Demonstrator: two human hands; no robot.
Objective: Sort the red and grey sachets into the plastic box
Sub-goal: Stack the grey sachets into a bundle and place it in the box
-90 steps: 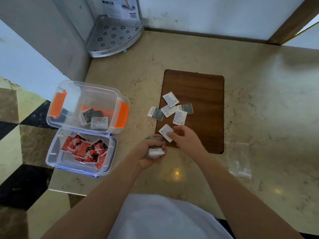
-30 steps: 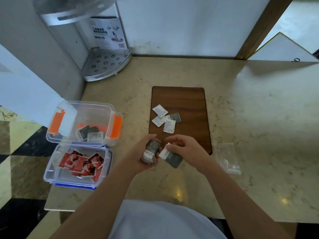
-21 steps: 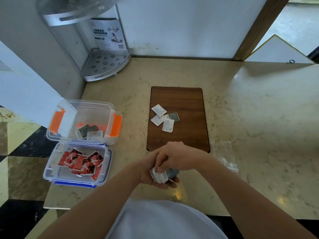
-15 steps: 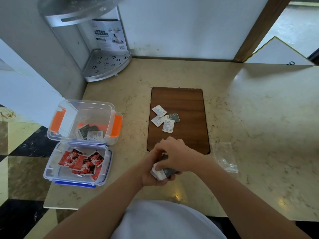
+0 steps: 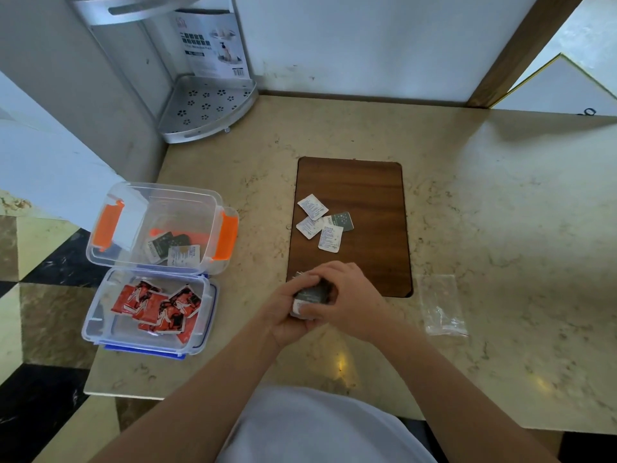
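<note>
My left hand cups a small stack of grey sachets at the near left corner of the wooden board. My right hand curls over the top of the same stack. Several more grey and white sachets lie loose on the board. On the left edge of the counter stands a clear plastic box with orange clips, holding a few grey sachets. In front of it lies its clear tray with red sachets.
A metal corner shelf stands against the back left wall. An empty clear plastic bag lies on the marble counter right of the board. The counter's left edge drops to a tiled floor beside the box.
My right hand picked two sachets off the board and brought them onto the stack in my left hand. Both hands now close around that stack at the board's near edge.
</note>
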